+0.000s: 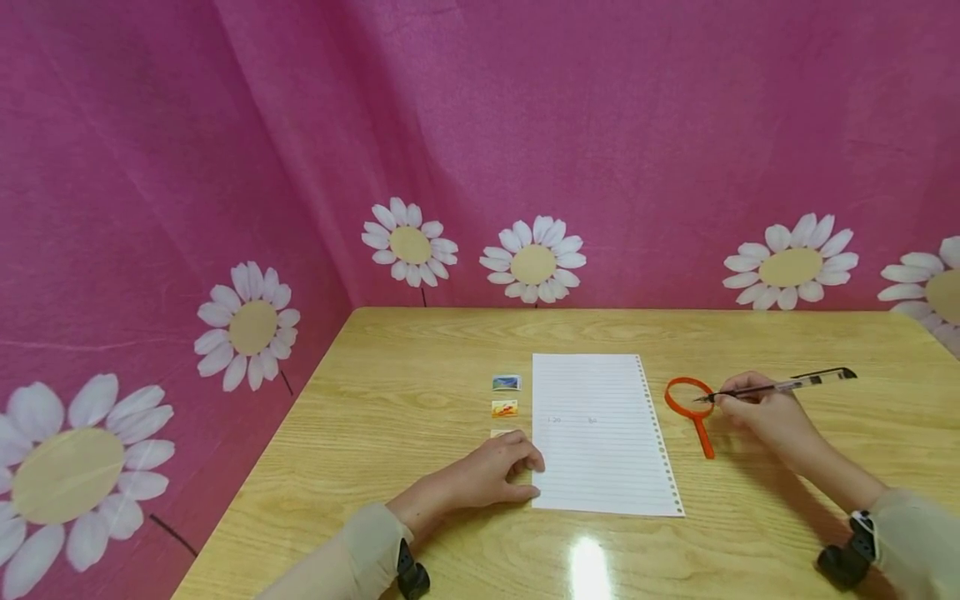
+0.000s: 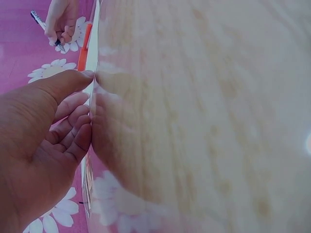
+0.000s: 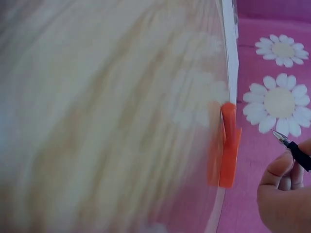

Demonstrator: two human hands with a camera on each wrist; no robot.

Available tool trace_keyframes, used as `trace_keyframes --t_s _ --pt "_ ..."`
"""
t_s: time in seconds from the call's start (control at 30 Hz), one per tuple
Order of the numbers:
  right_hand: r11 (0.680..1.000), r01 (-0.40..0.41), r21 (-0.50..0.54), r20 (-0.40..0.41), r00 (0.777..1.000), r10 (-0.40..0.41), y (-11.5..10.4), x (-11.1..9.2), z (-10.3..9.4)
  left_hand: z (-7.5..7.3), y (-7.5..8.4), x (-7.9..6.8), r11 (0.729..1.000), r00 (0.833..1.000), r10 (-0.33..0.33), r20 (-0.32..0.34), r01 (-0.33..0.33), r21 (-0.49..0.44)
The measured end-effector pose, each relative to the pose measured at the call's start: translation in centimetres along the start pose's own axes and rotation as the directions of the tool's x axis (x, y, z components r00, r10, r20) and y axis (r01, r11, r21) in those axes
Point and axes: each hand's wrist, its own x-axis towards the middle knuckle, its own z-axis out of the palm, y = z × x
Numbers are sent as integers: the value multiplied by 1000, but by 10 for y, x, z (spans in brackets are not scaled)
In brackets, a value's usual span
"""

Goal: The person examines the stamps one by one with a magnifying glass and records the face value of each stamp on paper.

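A lined sheet of paper (image 1: 600,467) with holes along its right edge lies on the table and carries two short pencil-grey notations. My left hand (image 1: 495,471) rests at the sheet's left edge, thumb and fingertips touching it, fingers loosely bent. In the head view, my right hand (image 1: 768,412) pinches a black and clear pen (image 1: 798,382), nib pointing left, over the red magnifying glass (image 1: 702,435). The right wrist view shows the pen's metal nib (image 3: 279,136) raised above the tabletop. Two small stamps (image 1: 505,408) lie left of the sheet; a third is partly hidden by my left hand.
The wooden table (image 1: 420,367) reaches back to a pink curtain (image 1: 637,125) printed with large daisies, which also hangs along the left side. A dark strap device (image 1: 847,554) sits on my right wrist, and another (image 1: 411,573) on my left.
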Motion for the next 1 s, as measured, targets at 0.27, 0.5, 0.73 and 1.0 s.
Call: trace_keyframes --t_s 0.27,0.5,0.73,1.0 --pt "999 -26 25 84 996 24 -9 5 19 0 -1 -1 1000 1000 -8 0 8 -8" --pt "1000 -9 -25 93 996 12 -19 10 33 1 -2 0 1000 1000 -1 1 1 -2" --pt "999 -33 -16 132 991 35 -23 13 42 0 0 0 1000 1000 1 -2 -1 5" --pt "1000 -29 7 182 983 27 -26 18 53 -1 0 0 1000 1000 -8 3 8 -7"
